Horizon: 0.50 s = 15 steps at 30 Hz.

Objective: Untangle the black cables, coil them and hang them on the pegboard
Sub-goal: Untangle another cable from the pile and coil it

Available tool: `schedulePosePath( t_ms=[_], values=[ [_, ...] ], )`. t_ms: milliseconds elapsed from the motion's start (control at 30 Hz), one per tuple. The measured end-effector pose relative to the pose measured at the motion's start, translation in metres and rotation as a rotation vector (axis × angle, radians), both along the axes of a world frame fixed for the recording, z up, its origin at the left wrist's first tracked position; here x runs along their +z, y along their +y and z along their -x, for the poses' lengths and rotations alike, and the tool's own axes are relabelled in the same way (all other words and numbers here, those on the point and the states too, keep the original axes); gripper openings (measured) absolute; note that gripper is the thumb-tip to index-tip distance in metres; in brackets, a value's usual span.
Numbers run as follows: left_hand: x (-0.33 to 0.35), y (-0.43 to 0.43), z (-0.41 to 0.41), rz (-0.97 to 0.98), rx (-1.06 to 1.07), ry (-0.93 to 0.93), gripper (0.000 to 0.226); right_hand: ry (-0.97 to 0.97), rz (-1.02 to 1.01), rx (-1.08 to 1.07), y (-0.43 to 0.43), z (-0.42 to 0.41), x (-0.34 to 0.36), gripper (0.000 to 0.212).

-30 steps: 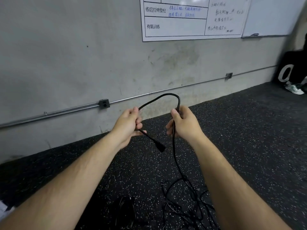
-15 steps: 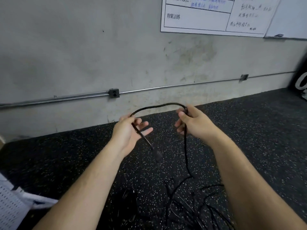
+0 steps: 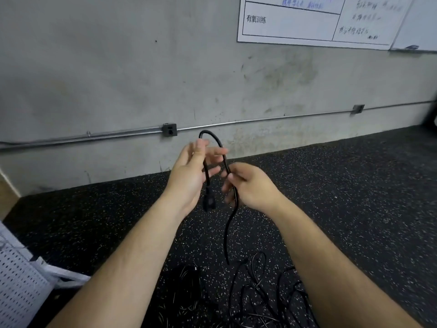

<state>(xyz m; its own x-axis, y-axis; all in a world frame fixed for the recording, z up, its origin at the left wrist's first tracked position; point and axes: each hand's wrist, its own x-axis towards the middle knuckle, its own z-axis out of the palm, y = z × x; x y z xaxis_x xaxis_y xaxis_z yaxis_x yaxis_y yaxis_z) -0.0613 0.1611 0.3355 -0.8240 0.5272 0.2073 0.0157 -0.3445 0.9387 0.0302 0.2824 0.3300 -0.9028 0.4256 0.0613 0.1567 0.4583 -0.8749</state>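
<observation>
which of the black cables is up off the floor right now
The cable looped between the left hand and right hand, its plug hanging between them. The tangle and the bundle both lie on the floor.

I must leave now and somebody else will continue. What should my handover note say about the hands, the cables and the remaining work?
Left hand: fingers mostly straight, one cable looped across them, its plug hanging below.
Right hand: grips the same cable, which runs down to the tangle on the floor.
Pegboard: lower left, partly in view, no cable on that part.
Done: one end lifted free.
Left: untangle, coil, hang everything.
</observation>
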Motion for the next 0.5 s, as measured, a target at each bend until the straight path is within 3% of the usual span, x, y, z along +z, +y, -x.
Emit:
schedulePosePath(
  t_ms=[67, 200, 333, 500],
  values=[
    [-0.009, -0.003, -0.003, 0.159, 0.056, 0.1, 0.049, 0.068, 0.148, -0.046, 0.001, 0.0, 0.005, 0.023],
    [-0.022, -0.008, -0.006, 0.338, -0.107, 0.129, 0.045, 0.175, 0.316, -0.1, 0.006, 0.001, 0.008, 0.022],
    [-0.023, -0.005, -0.008, 0.328, -0.126, 0.218, 0.016, 0.258, 0.428, -0.138, 0.007, 0.003, 0.007, 0.02],
    [-0.026, -0.005, -0.008, 0.392, -0.191, 0.157, 0.031, 0.276, 0.414, -0.177, 0.007, 0.007, 0.002, 0.018]
  ],
)
